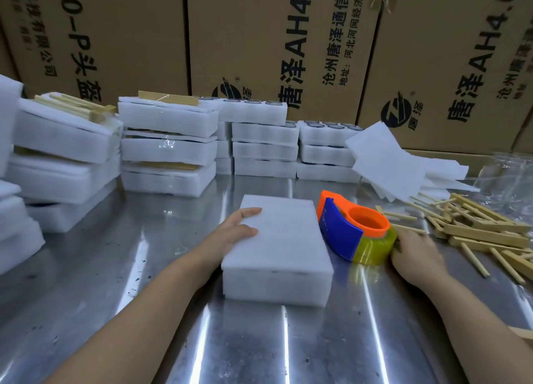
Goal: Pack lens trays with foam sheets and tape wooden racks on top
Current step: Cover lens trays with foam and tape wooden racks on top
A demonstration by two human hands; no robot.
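At the near centre of the steel table [115,268] lies the lens tray [277,285], already capped with a foam sheet [284,233]. Our left hand [238,229] rests on its far left corner, fingers laid nearly straight over the top and thumb along the edge. We judge this keeps sheet and tray squared. Just right of the tray sits the orange-and-blue tape dispenser [350,228]. Our right hand [415,252] meets its yellowish roll from the right, though we cannot tell whether the fingers hold it. Further right the wooden racks [484,228] lie heaped within reach, none yet on this tray. Far left, taped trays [168,147] stand stacked out of the way. Loose foam sheets [389,158] lean at far right, before cardboard cartons [274,37].
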